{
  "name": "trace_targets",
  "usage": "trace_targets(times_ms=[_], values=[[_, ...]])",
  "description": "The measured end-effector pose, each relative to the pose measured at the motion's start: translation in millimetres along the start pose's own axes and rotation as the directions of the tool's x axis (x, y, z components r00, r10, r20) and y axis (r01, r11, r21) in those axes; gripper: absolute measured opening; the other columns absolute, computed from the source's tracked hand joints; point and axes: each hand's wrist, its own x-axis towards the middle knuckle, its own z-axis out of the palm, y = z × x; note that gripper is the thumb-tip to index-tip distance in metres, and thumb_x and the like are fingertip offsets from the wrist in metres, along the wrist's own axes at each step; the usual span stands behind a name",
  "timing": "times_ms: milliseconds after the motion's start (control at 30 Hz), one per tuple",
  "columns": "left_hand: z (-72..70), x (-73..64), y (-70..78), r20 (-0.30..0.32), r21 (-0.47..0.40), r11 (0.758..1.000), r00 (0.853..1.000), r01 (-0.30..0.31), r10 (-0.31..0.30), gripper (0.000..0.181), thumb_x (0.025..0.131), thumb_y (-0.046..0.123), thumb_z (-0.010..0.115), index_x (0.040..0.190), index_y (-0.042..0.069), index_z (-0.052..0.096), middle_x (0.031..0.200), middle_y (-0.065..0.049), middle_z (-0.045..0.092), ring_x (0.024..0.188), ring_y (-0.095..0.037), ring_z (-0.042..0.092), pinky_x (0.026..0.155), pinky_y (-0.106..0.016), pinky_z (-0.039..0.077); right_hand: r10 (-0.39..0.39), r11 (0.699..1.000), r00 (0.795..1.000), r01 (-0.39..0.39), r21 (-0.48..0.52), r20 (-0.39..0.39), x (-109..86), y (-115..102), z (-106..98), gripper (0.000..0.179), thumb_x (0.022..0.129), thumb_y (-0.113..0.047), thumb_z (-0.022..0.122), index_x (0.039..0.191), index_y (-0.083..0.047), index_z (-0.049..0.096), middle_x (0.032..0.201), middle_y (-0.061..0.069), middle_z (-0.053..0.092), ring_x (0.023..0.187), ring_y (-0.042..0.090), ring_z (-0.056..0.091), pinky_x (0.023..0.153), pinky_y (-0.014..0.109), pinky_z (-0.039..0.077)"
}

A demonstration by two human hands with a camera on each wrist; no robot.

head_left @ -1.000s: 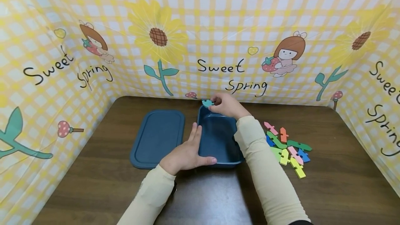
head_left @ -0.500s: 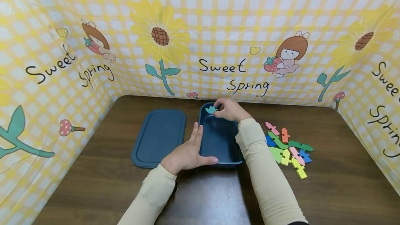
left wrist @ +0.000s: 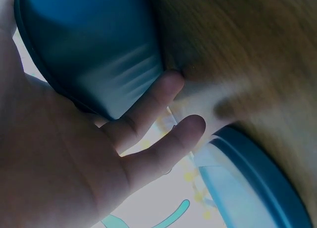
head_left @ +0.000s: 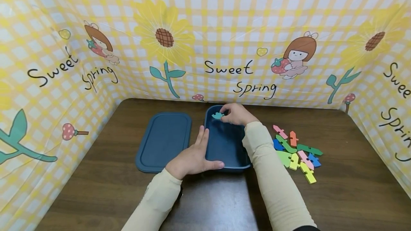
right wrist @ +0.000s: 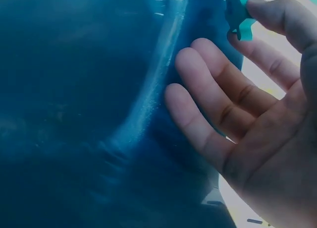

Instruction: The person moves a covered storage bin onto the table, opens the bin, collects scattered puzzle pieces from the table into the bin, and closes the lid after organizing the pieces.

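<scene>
My right hand (head_left: pixel 237 114) pinches a teal puzzle piece (head_left: pixel 217 116) between thumb and index finger, over the far left corner inside a dark blue box (head_left: pixel 226 145). In the right wrist view the teal piece (right wrist: pixel 239 14) sits at the fingertips, while the other fingers are spread loosely beside the box wall. My left hand (head_left: pixel 192 159) rests against the box's near left side, its fingers straight along the outer wall and its thumb over the near rim. The left wrist view shows two straight fingers (left wrist: pixel 168 84) at the box side.
A dark blue lid (head_left: pixel 163 142) lies flat on the brown table (head_left: pixel 96 188), left of the box. Right of the box is a loose pile of coloured puzzle pieces (head_left: pixel 298 152), pink, orange, green, blue and yellow. A yellow checked cloth (head_left: pixel 224 27) stands behind and at both sides.
My right hand has brought the teal puzzle piece from above the box's far rim down and nearer, into the box. My left hand has stayed in place.
</scene>
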Motion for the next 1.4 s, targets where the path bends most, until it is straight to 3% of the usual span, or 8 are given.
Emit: trace_targets(times_ms=[167, 400, 633, 833, 1033, 1300, 1400], values=[[0.3, 0.5, 0.7, 0.0, 0.006, 1.0, 1.0, 0.004, -0.004, 0.121, 0.086, 0.065, 0.069, 0.162, 0.012, -0.008, 0.166, -0.005, -0.021, 0.132, -0.037, 0.05, 0.097, -0.047, 0.049, 0.047, 0.999, 0.999, -0.047, -0.005, 0.013, 2.8, 2, 3, 0.037, 0.094, -0.023, 0.071, 0.128, -0.009, 0.066, 0.094, 0.011, 0.069, 0.079, 0.023, 0.064, 0.074, 0.037, 0.053], [1.1, 0.4, -0.1, -0.001, 0.0, 1.0, 1.0, -0.001, 0.001, 0.122, 0.086, 0.066, 0.07, 0.162, 0.012, -0.009, 0.166, -0.005, -0.021, 0.133, -0.038, 0.048, 0.098, -0.047, 0.049, 0.018, 0.991, 0.995, -0.031, -0.131, -0.096, 3.1, -1, 3, 0.038, 0.094, -0.025, 0.073, 0.127, -0.007, 0.067, 0.119, 0.014, 0.067, 0.098, 0.028, 0.061, 0.089, 0.043, 0.049], [2.0, 1.1, 1.3, -0.003, 0.001, 1.0, 1.0, -0.004, 0.004, 0.121, 0.086, 0.065, 0.07, 0.162, 0.012, -0.007, 0.166, -0.004, -0.021, 0.133, -0.037, 0.05, 0.097, -0.047, 0.049, -0.01, 1.0, 0.99, 0.006, -0.03, -0.137, -7.0, -10, -16, 0.035, 0.098, -0.022, 0.069, 0.129, -0.006, 0.066, 0.116, 0.014, 0.068, 0.101, 0.029, 0.064, 0.086, 0.046, 0.051], [2.6, 2.7, 0.6, -0.002, -0.002, 1.0, 1.0, 0.011, -0.011, 0.12, 0.086, 0.065, 0.07, 0.163, 0.014, -0.007, 0.167, -0.004, -0.021, 0.133, -0.037, 0.049, 0.092, -0.045, 0.052, -0.027, 0.996, 0.984, 0.041, 0.075, -0.175, -23.8, -25, -39, 0.036, 0.1, -0.025, 0.066, 0.132, -0.009, 0.064, 0.113, 0.014, 0.065, 0.1, 0.03, 0.062, 0.086, 0.048, 0.051], [2.9, 2.8, -1.3, -0.006, -0.009, 1.0, 1.0, 0.02, -0.02, 0.122, 0.085, 0.066, 0.07, 0.162, 0.015, -0.008, 0.166, -0.003, -0.022, 0.137, -0.037, 0.045, 0.099, -0.048, 0.048, -0.032, 0.996, 0.966, 0.051, 0.067, -0.255, -45.5, -36, -61, 0.034, 0.101, -0.027, 0.065, 0.132, -0.011, 0.065, 0.107, 0.012, 0.066, 0.092, 0.028, 0.062, 0.079, 0.045, 0.051], [2.7, 2.2, -0.6, -0.008, -0.034, 0.999, 1.0, 0.003, -0.003, 0.122, 0.085, 0.064, 0.072, 0.162, 0.014, -0.009, 0.166, -0.002, -0.023, 0.14, -0.038, 0.04, 0.104, -0.049, 0.044, -0.076, 0.995, 0.936, 0.093, 0.033, -0.343, -72.7, -27, -83, 0.028, 0.1, -0.024, 0.066, 0.124, -0.01, 0.069, 0.098, 0.011, 0.068, 0.084, 0.026, 0.06, 0.073, 0.041, 0.048], [3.1, 2.1, 0.0, -0.009, -0.033, 0.999, 1.0, 0.005, -0.006, 0.122, 0.085, 0.063, 0.072, 0.162, 0.014, -0.008, 0.166, -0.002, -0.022, 0.139, -0.038, 0.041, 0.103, -0.049, 0.045, -0.068, 0.996, 0.936, 0.085, 0.035, -0.344, -83.5, -19, -90, 0.029, 0.101, -0.024, 0.064, 0.125, -0.009, 0.069, 0.099, 0.011, 0.069, 0.087, 0.027, 0.06, 0.076, 0.042, 0.048]])
